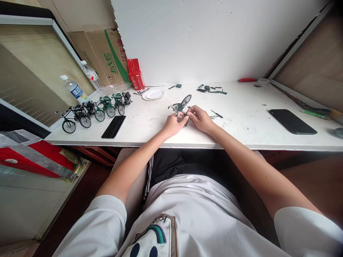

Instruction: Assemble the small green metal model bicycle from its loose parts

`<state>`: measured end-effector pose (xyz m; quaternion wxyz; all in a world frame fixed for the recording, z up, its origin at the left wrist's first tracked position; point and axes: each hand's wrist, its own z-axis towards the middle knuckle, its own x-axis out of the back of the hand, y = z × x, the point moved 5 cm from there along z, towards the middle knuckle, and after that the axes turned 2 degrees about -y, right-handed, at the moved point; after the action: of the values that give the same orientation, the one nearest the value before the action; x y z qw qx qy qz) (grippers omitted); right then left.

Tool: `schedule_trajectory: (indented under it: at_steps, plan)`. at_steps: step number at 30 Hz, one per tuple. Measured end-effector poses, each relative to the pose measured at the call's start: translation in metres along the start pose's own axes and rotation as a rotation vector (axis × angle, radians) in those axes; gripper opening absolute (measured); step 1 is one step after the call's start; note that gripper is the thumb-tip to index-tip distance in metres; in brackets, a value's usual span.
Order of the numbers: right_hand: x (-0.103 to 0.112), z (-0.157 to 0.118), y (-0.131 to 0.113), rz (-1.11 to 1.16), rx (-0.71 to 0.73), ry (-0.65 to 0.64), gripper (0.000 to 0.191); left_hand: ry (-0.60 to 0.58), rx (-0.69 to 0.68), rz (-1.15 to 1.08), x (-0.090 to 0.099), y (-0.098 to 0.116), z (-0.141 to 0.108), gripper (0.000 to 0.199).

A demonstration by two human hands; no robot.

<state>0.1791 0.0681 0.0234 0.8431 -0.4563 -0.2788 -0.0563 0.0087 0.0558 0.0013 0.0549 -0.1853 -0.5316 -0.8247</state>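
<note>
Between my hands, just above the white table (150, 128), is a small model bicycle (184, 101) with a dark wheel tilted up at its far side. My left hand (174, 123) is closed around its near end. The fingertips of my right hand (199, 117) pinch at the same near end; whether they hold the frame or a small separate part is hidden. A thin dark screwdriver-like tool (217, 114) lies right of my right hand, beside a few tiny loose bits (213, 116).
Several model bicycles (85, 114) stand at the left, near a phone (113, 127) and bottles (73, 89). White paper plates (153, 94), a red box (136, 75) and green and black parts (211, 89) lie along the back. A black phone-like slab (292, 121) lies at right.
</note>
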Motion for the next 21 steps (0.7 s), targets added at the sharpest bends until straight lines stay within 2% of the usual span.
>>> schedule_trajectory:
  at_steps: [7,16,21]
  plan:
    - [0.0008,-0.0002,-0.0019,0.013,0.044,0.012,0.054,0.028,-0.011,0.002,0.0006,0.0000,0.0000,0.035]
    - [0.0054,-0.0008,-0.0069,-0.070,0.075,0.093,0.051,0.065,0.006,-0.047,0.0034,0.0054,-0.0010,0.046]
    - [0.0059,-0.0009,-0.0050,-0.094,0.081,0.099,0.047,0.021,0.052,-0.042,0.0033,0.0066,-0.0024,0.045]
